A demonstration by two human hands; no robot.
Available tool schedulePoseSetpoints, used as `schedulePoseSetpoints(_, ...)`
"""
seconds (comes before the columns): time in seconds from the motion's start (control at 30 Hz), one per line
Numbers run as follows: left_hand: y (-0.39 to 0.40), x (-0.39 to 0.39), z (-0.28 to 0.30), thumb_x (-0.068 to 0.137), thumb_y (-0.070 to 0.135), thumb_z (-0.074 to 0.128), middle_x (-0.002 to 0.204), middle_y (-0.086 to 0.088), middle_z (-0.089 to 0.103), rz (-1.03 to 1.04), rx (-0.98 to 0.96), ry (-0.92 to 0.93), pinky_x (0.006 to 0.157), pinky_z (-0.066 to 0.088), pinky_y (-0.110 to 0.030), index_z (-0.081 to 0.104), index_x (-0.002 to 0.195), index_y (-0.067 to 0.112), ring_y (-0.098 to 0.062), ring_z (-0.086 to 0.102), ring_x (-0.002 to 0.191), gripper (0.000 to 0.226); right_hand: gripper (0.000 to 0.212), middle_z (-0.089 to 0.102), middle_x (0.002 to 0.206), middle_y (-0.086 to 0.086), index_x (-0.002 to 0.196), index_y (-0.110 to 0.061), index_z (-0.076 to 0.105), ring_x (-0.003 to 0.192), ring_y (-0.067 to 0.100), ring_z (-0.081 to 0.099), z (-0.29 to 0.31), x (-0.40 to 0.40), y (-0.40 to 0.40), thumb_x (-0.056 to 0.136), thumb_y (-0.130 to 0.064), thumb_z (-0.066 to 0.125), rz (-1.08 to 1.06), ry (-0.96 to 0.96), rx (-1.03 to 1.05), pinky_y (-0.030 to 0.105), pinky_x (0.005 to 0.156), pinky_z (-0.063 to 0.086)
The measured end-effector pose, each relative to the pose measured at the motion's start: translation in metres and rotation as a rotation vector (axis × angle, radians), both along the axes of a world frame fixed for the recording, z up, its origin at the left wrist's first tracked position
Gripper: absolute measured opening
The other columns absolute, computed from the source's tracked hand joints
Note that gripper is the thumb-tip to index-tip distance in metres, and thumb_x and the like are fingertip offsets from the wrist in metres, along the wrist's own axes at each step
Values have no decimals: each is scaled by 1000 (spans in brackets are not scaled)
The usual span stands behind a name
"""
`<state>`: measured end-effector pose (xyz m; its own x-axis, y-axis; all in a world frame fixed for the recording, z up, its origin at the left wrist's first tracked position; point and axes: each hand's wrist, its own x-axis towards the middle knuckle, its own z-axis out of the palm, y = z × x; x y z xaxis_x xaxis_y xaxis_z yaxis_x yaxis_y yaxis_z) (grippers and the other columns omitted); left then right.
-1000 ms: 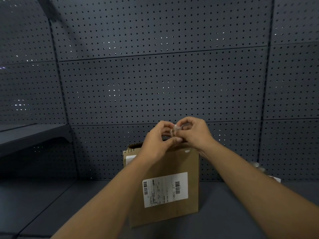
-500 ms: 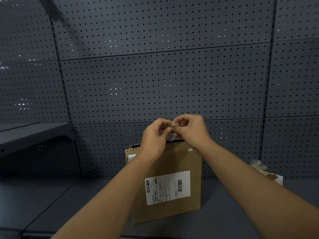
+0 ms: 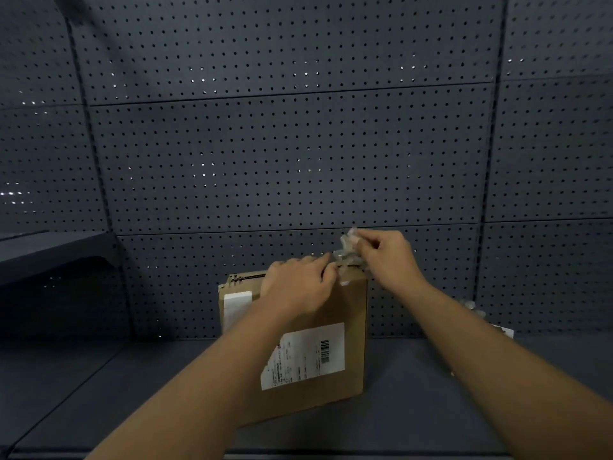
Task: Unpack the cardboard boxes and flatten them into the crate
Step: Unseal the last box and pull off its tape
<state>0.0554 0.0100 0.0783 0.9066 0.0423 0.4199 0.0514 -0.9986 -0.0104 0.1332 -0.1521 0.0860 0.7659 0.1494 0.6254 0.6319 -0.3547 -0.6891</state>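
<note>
Tape (image 3: 348, 252) bunched in my right hand (image 3: 386, 257), pinched at the box's top right corner; left hand (image 3: 298, 287) lies across the top edge of the cardboard box (image 3: 318, 327), upright on the shelf (image 3: 431, 410). I'm stripping the seal, I'd say; next, peel clear, open flaps.

The box (image 3: 345, 303) is made of matt brown cardboard, with a white paper label (image 3: 303, 355) printed on its front and a paler strip (image 3: 236, 305) at its ten o'clock corner. Crumpled, glossy clear tape (image 3: 347, 249) is seen at the box's one o'clock corner. The wall panel (image 3: 292, 161) and shelf (image 3: 414, 393) are finished in matt dark grey, seemingly painted metal.
</note>
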Motion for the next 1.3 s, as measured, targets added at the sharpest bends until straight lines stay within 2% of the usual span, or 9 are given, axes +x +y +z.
schedulePoseSetpoints(0.2,-3,-10,11,108,57,3,155,-5,51,-11,-123,107,114,32,-50,45,154,28,-29,49,139,68,32,71,100,5,134,-6,65,72,12,68,-18,2,-29,103,-14,60,80,128,141,33,72,64)
schedulePoseSetpoints(0.4,-9,-14,16,98,72,-6,154,-6,52,-7,-174,123,116,29,-52,50,151,26,-29,46,142,90,37,71,87,18,103,-9,76,75,20,65,-14,-19,-18,107,-37,51,224,213,258,31,68,57)
schedulePoseSetpoints(0.53,-8,-14,14,97,73,-9,144,-8,60,15,-186,106,116,30,-52,56,144,24,-29,51,136,94,36,71,72,-13,99,-18,73,68,-5,66,-2,-36,-18,105,-43,48,391,175,123,7,64,48)
schedulePoseSetpoints(0.6,-8,-12,13,99,70,-8,140,-9,62,22,-200,92,116,31,-52,58,141,23,-29,53,133,92,14,74,91,-14,107,-25,72,83,-4,70,-3,-36,-15,98,-34,66,462,141,42,9,72,52)
schedulePoseSetpoints(0.67,-8,-12,14,97,71,-8,141,-10,62,30,-219,85,117,30,-53,59,141,21,-29,53,135,95,29,69,109,4,120,-27,71,92,4,69,-5,-30,-15,92,-25,77,435,87,1,16,80,54)
schedulePoseSetpoints(0.87,-7,-11,16,91,78,-12,145,-10,60,29,-269,99,119,26,-54,56,146,25,-29,50,139,102,23,52,105,10,95,-24,80,98,16,55,-10,-19,-26,100,-40,64,281,26,-61,17,83,45)
schedulePoseSetpoints(0.97,-4,-10,17,87,77,-21,145,-7,60,1,-334,113,121,20,-53,58,144,37,-28,48,141,106,16,62,103,5,100,-19,79,96,15,65,-16,-13,-29,100,-28,66,266,98,104,31,95,56)
schedulePoseSetpoints(1.1,-1,-9,13,98,72,-7,146,-4,60,-1,-221,98,114,32,-50,51,149,38,-28,52,136,85,22,74,93,9,119,-12,73,82,18,72,-20,-7,-46,98,-10,68,322,197,282,31,85,62)
schedulePoseSetpoints(1.3,2,-6,4,105,66,9,154,5,51,0,-86,37,104,42,-47,34,158,45,-25,52,135,62,51,68,99,20,133,-13,44,69,24,72,-46,13,-77,93,-17,76,89,308,196,33,60,59)
